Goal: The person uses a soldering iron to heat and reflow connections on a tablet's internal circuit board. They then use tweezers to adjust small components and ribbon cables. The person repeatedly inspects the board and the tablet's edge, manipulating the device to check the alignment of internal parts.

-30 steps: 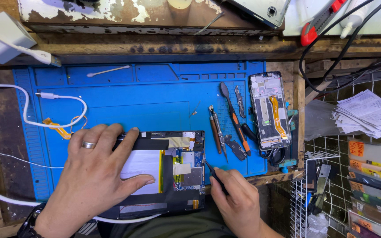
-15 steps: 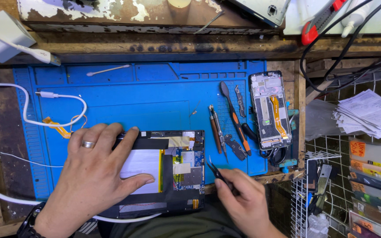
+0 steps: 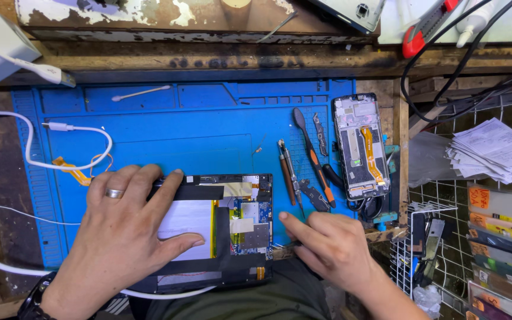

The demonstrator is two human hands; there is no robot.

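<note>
An opened tablet (image 3: 232, 225), back cover off, lies at the near edge of the blue work mat (image 3: 208, 118), showing its white battery and circuit board. My left hand (image 3: 114, 237), a ring on one finger, lies flat on the tablet's left half with the thumb on the battery. My right hand (image 3: 333, 249) is curled just right of the tablet. Its forefinger points at the tablet's right edge. A thin dark tool (image 3: 294, 242) is pinched under the fingers and is mostly hidden.
Right of the tablet lie screwdrivers and a spudger (image 3: 309, 160), then an opened phone frame (image 3: 360, 145). A white cable (image 3: 60, 127) loops on the mat's left, with a cotton swab (image 3: 140, 93) at the back. Papers (image 3: 493, 148) and a wire rack (image 3: 445, 237) are on the right.
My right hand has rolled knuckles-up and slid slightly right; the dark tool that stuck out toward the tablet is now covered by the fingers. The left hand has not moved.
</note>
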